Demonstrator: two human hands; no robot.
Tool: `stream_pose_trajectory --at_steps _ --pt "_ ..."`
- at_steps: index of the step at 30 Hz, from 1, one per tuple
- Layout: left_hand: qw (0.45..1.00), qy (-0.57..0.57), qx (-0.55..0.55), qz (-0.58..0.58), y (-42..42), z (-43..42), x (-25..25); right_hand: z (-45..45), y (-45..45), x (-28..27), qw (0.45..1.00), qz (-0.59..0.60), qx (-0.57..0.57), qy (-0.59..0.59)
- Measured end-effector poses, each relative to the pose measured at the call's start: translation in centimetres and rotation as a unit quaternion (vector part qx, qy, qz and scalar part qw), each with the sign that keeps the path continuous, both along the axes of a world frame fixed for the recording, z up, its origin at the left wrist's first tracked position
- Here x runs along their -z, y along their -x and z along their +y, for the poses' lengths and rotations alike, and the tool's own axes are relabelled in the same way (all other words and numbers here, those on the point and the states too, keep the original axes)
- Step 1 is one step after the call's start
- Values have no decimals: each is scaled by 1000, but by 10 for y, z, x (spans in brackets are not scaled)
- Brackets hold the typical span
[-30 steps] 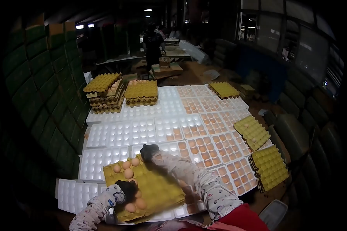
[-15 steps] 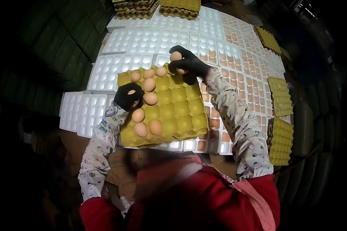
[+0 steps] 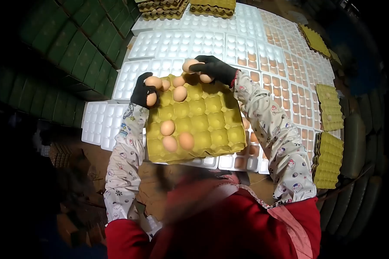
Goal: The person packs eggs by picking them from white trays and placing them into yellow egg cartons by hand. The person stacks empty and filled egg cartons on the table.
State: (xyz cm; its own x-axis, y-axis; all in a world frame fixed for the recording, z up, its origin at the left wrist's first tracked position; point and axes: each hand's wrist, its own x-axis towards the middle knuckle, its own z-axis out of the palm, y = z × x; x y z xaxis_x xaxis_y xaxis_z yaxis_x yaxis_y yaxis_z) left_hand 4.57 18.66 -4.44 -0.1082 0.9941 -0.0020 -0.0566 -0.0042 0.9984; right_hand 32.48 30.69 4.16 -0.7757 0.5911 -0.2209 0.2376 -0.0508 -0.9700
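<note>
A yellow egg tray [image 3: 207, 116] of moulded pulp lies across white foam trays. Brown eggs sit at its left side, including one egg [image 3: 180, 93] near the top and another egg [image 3: 186, 140] near the bottom. At the tray's upper left edge, my left hand [image 3: 140, 91], in a black glove, is closed around two eggs, the upper egg [image 3: 153, 82] and the lower egg [image 3: 151, 99]. My gloved right hand [image 3: 217, 70] is above the far edge, fingers closed around an egg [image 3: 190, 66] and a second egg [image 3: 205, 78].
White foam trays [image 3: 149, 45] cover the surface beyond; those on the right hold brown eggs [image 3: 283, 90]. Stacked yellow egg trays stand at the back [image 3: 212, 7] and right edge [image 3: 328, 159]. Green boxes [image 3: 80, 47] are piled on the left.
My left hand has moved up toward the tray's far left corner with eggs in it. An egg in the tray's second column is gone. The whole view has shifted slightly.
</note>
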Motion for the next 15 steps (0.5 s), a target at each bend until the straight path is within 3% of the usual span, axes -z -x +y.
stream_pose_trajectory --at_steps 2,3,4,5,6,7,10,11,12,14,15 --pt "998 -7 0 67 20 22 -2 -6 -14 13 950 147 85 260" --pt "958 -110 -6 263 5 21 -27 -23 -26 2 935 243 55 251" --pt "853 -189 7 487 -11 19 -53 -33 -39 -14 953 274 4 131" --pt "833 -84 100 537 -39 12 -90 -40 -46 -14 956 291 28 33" --pt "793 -26 134 594 -50 12 -93 -45 -55 -11 950 302 53 -63" --pt "757 6 150 635 -55 13 -91 -41 -68 -4 919 346 8 190" --pt "714 35 179 676 -53 21 -92 -56 -102 14 919 378 77 82" --pt "710 35 188 677 -47 26 -91 -59 -130 4 918 336 54 202" --pt "707 36 192 680 -43 26 -89 -73 -139 7 903 418 103 14" --pt "708 29 202 676 -30 31 -88 -61 -182 39 933 311 178 14" --pt "709 23 206 674 -27 33 -87 -65 -203 45 936 241 233 -105"
